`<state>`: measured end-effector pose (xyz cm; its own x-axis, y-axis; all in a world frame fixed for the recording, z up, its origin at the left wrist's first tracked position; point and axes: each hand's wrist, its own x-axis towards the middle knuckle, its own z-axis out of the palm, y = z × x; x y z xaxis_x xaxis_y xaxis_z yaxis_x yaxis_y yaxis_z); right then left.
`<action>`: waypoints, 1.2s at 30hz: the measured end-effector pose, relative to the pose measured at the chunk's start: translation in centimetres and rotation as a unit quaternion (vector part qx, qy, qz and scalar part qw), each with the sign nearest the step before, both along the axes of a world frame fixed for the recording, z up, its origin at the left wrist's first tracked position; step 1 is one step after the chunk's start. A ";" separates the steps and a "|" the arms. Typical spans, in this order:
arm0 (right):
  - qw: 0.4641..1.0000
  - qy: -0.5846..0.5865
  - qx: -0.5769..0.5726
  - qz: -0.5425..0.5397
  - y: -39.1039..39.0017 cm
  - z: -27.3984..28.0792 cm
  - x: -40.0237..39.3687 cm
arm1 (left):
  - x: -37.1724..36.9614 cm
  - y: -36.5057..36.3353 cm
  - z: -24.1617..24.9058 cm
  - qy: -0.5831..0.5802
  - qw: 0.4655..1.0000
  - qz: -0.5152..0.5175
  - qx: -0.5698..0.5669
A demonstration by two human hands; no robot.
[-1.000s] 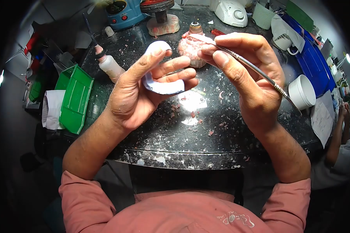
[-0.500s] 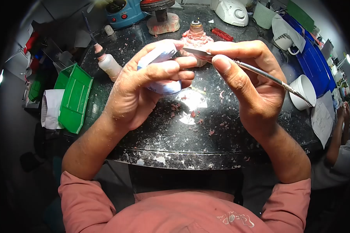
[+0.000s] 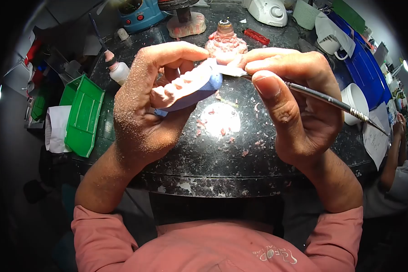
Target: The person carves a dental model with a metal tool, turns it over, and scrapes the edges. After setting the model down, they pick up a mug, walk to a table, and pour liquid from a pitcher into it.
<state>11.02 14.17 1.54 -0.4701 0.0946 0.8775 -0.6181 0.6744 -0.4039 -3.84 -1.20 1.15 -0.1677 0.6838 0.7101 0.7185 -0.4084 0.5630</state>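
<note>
My left hand (image 3: 136, 102), speckled with fine dust, is closed around a dental cast (image 3: 186, 88). The cast has a pale row of teeth facing up and a blue base (image 3: 197, 94). Between the thumb and fingers of my right hand (image 3: 299, 99) is a wax knife (image 3: 319, 94) with a metal handle. Its flat blade (image 3: 231, 70) reaches the right end of the cast, close to the teeth; whether it touches is hard to tell. Beyond my hands stands a small metal-topped burner (image 3: 225, 38) crusted with pink wax.
Pink shavings litter the black bench (image 3: 204, 167). At left are a green bin (image 3: 84, 118) and a white bottle with a brush (image 3: 119, 71). A red tool (image 3: 256, 36) lies behind; a white tub (image 3: 354, 103) and papers (image 3: 376, 136) are at right. Another person's arm (image 3: 394, 149) shows far right.
My left hand has turned the cast so its teeth now face up and show. The knife blade has moved slightly down and right, staying beside the cast.
</note>
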 end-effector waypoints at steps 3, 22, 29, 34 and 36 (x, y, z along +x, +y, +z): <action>1.000 -0.013 -0.019 0.008 0.0 -0.1 0.1 | -0.4 0.2 -0.3 0.003 0.999 -0.035 0.034; 0.999 -0.003 0.030 0.040 0.1 0.3 -0.2 | -1.1 0.0 -0.2 0.096 0.992 -0.012 0.084; 0.997 0.008 0.056 0.048 0.5 0.0 -0.6 | -1.5 -0.2 0.0 0.129 0.988 0.006 0.083; 0.996 0.010 0.067 0.058 0.6 -0.1 -0.6 | -1.2 -0.3 0.0 0.126 0.989 0.011 0.076; 0.998 -0.013 0.038 0.054 0.3 0.2 -0.3 | -1.1 -0.3 -0.1 0.117 0.990 0.007 0.074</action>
<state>10.74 14.46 1.72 -0.4974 -0.0235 0.8672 -0.6785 0.6335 -0.3719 -4.94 -1.46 1.02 0.0032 0.5682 0.8229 0.8285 -0.4623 0.3160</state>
